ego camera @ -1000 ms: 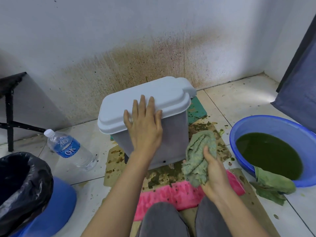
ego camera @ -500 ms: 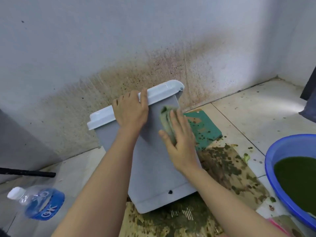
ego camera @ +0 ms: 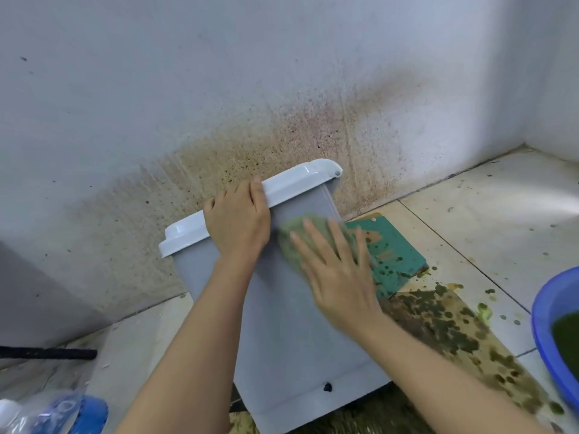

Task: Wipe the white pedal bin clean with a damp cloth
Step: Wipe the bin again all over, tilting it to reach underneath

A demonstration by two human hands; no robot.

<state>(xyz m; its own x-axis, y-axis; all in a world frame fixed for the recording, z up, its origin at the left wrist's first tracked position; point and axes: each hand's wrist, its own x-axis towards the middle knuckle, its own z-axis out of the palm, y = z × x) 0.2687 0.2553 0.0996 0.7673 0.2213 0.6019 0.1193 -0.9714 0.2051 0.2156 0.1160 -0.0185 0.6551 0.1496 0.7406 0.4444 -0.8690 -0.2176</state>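
The white pedal bin (ego camera: 282,333) stands on the floor, its grey side wall facing me and its white lid (ego camera: 294,180) shut on top. My left hand (ego camera: 238,220) grips the lid's near edge, fingers curled over the top and thumb along the rim. My right hand (ego camera: 335,270) lies flat with spread fingers on a green cloth (ego camera: 291,242), pressing it against the upper part of the side wall. Most of the cloth is hidden under my palm.
A stained wall stands right behind the bin. Stained cardboard (ego camera: 454,333) and a green mat (ego camera: 391,249) lie to the right. A blue basin (ego camera: 554,333) of green water sits at the right edge. A water bottle (ego camera: 53,415) lies bottom left, a black bar (ego camera: 47,353) above it.
My right hand with the cloth has slid slightly down and to the right on the bin's side. My left hand keeps its hold on the lid. The view has moved closer.
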